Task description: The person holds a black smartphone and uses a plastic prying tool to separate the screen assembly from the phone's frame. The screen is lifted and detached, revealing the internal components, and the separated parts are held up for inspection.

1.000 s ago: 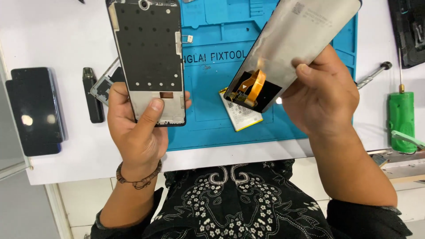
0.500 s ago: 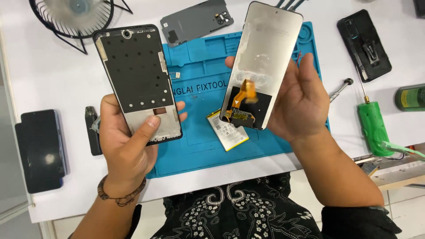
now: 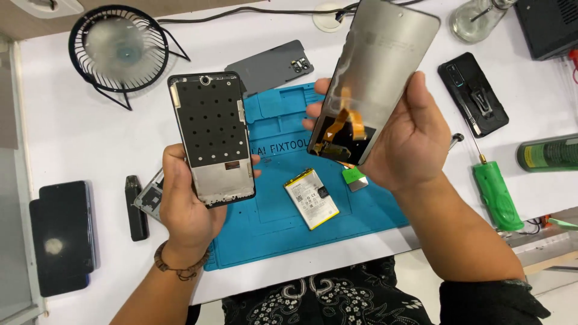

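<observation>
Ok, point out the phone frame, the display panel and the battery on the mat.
phone frame (image 3: 212, 135), head view, on its perforated metal midplate.
display panel (image 3: 379, 66), head view, on the grey back above the orange flex cable.
battery (image 3: 310, 198), head view, on its white label face.

The left hand (image 3: 186, 207) holds a black perforated phone frame (image 3: 214, 138) upright by its lower end, thumb along the left edge. The right hand (image 3: 406, 144) cradles a grey display panel with an orange flex cable (image 3: 376, 72), tilted, back side facing up. Below them on the white desk (image 3: 78, 138) lies a blue repair mat (image 3: 271, 222) carrying a white flat battery (image 3: 311, 198).
</observation>
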